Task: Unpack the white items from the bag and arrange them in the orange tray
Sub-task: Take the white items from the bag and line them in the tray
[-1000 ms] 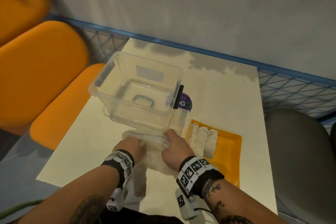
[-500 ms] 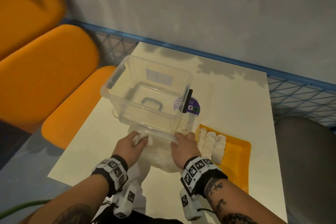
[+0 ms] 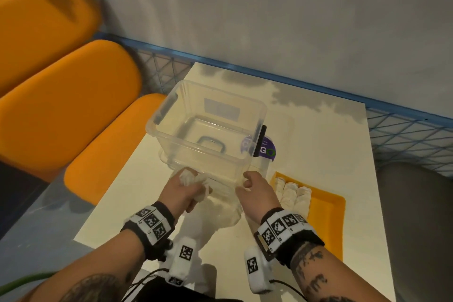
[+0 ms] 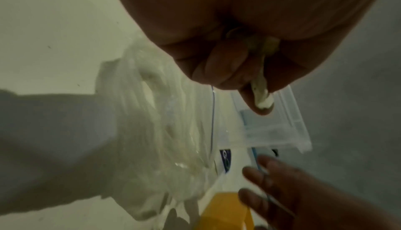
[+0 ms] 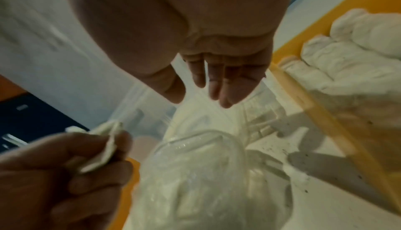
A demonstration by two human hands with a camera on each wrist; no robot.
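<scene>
Desk, pale, carried everything. Clear plastic bin stood at centre, open and upright, nothing white visible inside. Orange tray lay to the right of the bin, near the desk's right edge; three rolled white items already lined up side by side along its left end. Clear bag lay slumped on the desk between the wrists, mouth facing the bin, more white items showing through the film. Left hand closed round one crumpled white item, held just above the bag's mouth. Right hand hung empty beside the bag, fingers loosely extended, touching nothing clearly.

Step judged: one item extracted, transfer to tray pending. Next move judged to call for carrying the item across the bag to the tray, possibly passing to the right hand, then laying it parallel beside the third roll.
</scene>
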